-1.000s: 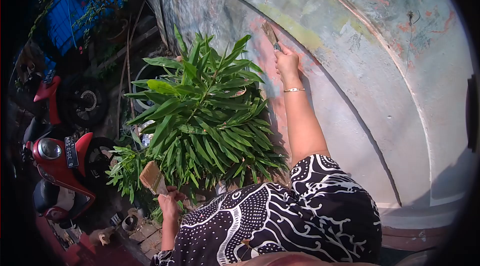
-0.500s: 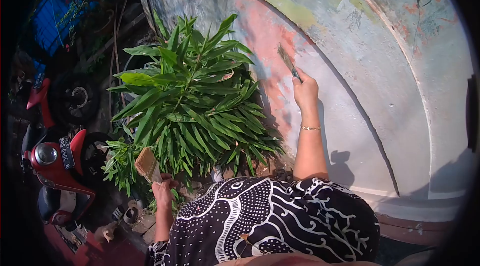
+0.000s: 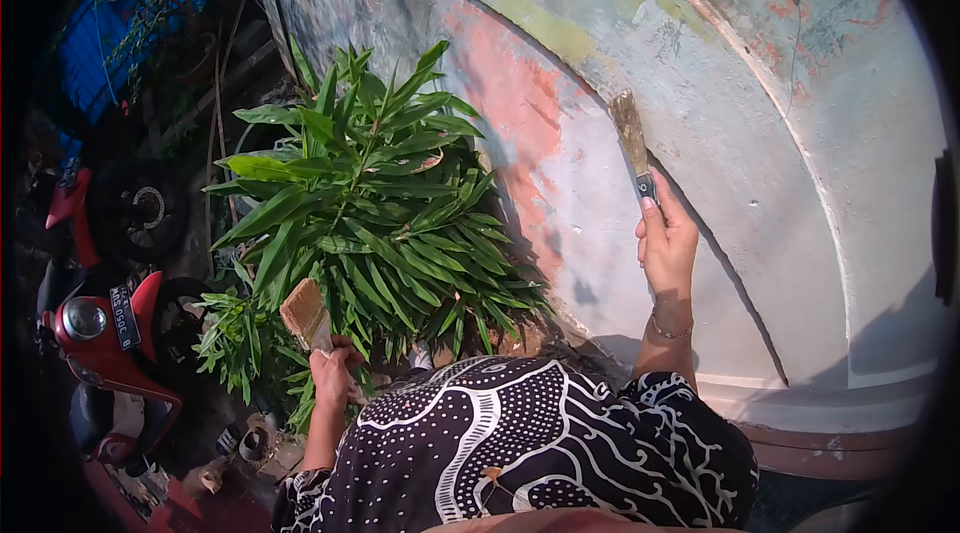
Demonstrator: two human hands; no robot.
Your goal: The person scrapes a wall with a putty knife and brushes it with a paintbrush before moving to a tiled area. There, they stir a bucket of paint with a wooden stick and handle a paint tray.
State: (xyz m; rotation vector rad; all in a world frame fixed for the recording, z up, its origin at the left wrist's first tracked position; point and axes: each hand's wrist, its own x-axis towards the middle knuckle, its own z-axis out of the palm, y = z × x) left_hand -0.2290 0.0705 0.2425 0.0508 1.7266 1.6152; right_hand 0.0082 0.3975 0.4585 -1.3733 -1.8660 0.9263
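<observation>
From my remote seat I see the right hand (image 3: 665,243) at three o'clock, closed around the handle of a scraper (image 3: 629,133) whose stained blade points between eleven and twelve. The thumb lies along the handle, which I judge steadies the flat blade and helps set its angle. Behind it is the curved wall (image 3: 600,223), with a pink patch (image 3: 515,98) at twelve o'clock and a dark groove (image 3: 735,278) running down toward four. From this angle I can't be sure whether the blade touches the wall or stands just off it.

The left hand (image 3: 332,373), near eight o'clock, is wrapped round a wide brush (image 3: 303,311), bristles up toward eleven. It is held low and well apart from the scraper, probably so the two tools don't cross. The leafy plant (image 3: 370,203) fills ten o'clock, between brush and wall; a red motorbike (image 3: 125,353) stands beyond, near eight.
</observation>
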